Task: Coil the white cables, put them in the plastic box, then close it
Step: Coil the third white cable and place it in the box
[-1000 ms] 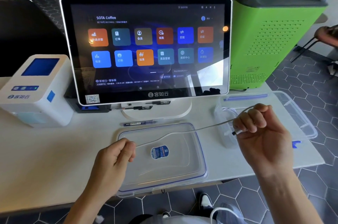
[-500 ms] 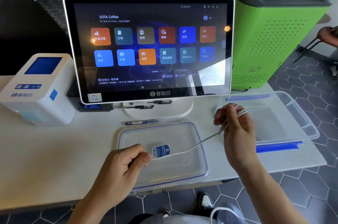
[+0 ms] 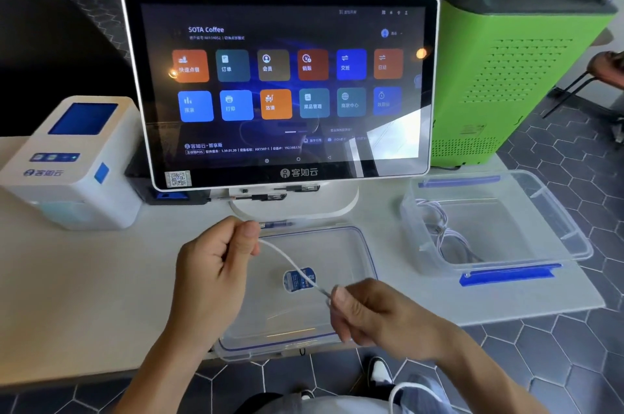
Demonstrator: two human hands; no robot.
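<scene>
Nearby, touchscreen (image 3: 280, 89) behind lid (image 3: 341, 244).

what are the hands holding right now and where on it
Both hold one white cable: the left hand pinches its upper end, the right hand grips its lower end near the connector.

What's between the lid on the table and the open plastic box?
In the head view, only bare white table separates the lid from the plastic box; nothing lies in that gap.
</scene>
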